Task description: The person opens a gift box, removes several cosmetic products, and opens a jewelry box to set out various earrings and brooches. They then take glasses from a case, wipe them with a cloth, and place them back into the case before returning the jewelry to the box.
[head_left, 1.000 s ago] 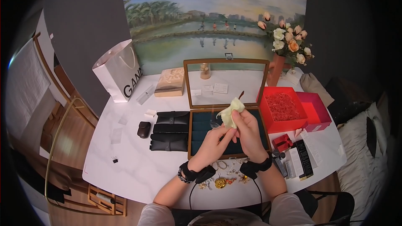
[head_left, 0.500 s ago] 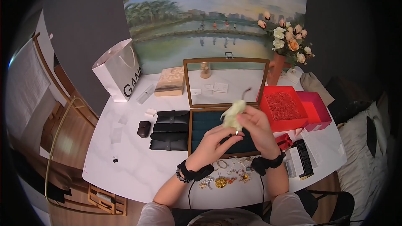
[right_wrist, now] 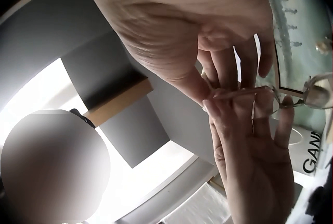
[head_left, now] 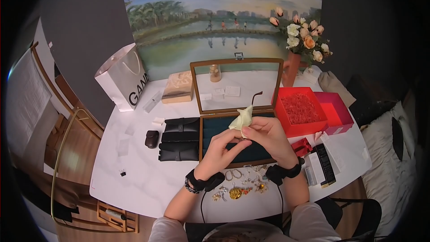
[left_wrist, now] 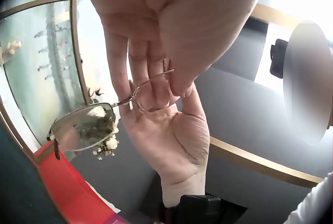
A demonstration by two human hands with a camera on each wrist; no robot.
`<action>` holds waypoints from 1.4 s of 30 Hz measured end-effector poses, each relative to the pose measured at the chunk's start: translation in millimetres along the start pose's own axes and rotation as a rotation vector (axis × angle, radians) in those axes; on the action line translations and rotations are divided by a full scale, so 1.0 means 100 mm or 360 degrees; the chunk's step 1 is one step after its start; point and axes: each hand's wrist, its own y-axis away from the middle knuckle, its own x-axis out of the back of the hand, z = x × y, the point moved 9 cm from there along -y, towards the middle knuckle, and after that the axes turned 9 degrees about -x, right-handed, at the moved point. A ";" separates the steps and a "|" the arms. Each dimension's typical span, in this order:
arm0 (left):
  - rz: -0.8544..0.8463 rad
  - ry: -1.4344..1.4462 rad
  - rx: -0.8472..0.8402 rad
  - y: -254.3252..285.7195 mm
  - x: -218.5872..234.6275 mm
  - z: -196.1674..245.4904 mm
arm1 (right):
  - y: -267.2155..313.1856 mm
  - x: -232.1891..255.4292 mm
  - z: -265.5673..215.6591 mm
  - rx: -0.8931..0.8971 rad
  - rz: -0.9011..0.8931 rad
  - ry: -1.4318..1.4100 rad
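In the head view a pale yellow cloth [head_left: 242,120] sits between my two hands, and the dark-tipped arm of a pair of glasses [head_left: 256,97] sticks up behind it. My left hand [head_left: 218,153] pinches the thin metal frame with thumb and fingers. The right hand [head_left: 271,140] grips the cloth, thumb laid across it. One lens [left_wrist: 83,128] shows clear of the fingers in the left wrist view; the other side of the glasses is partly covered by fingers. Below the hands lies an open wooden display case [head_left: 200,141] with teal lining and a glass lid.
Gold and silver jewellery [head_left: 235,192] lies in front of the case. Black glasses pouches [head_left: 180,153] and a brown case [head_left: 152,139] are on the left. At right stand a red box [head_left: 291,127] and small cartons. A paper bag [head_left: 117,83] stands at the back left.
My right hand has drawn away and then come back toward the left fingers with the cloth. The arm of the glasses now shows more plainly above it. The head view has shifted slightly.
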 end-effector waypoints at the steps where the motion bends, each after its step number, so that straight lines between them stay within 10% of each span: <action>1: 0.0021 -0.0022 -0.0012 0.00 0.01 -0.03 | 0.00 -0.03 0.03 -0.0052 -0.0048 0.0061; 6: 0.0355 0.0399 0.0255 0.07 0.13 -0.26 | -0.05 0.21 -0.01 0.0240 0.0330 0.0384; 9: 0.0612 0.0483 0.0195 0.07 0.33 -0.37 | -0.07 0.00 0.10 0.0371 0.0088 0.1015; 12: 0.0885 0.0451 0.0293 0.12 0.55 -0.48 | -0.16 -0.15 0.50 -0.0109 -0.0284 0.0819; 21: 0.0978 0.0455 0.0290 0.15 0.68 -0.50 | -0.11 -0.42 0.27 0.0213 -0.0324 0.0988; 32: 0.0422 0.0952 0.0455 0.08 0.20 -0.51 | -0.13 -0.03 0.27 0.0190 0.0185 0.0146; 42: 0.0199 0.0878 0.0573 0.12 0.13 -0.63 | -0.15 -0.09 0.39 -0.0119 -0.0015 -0.0052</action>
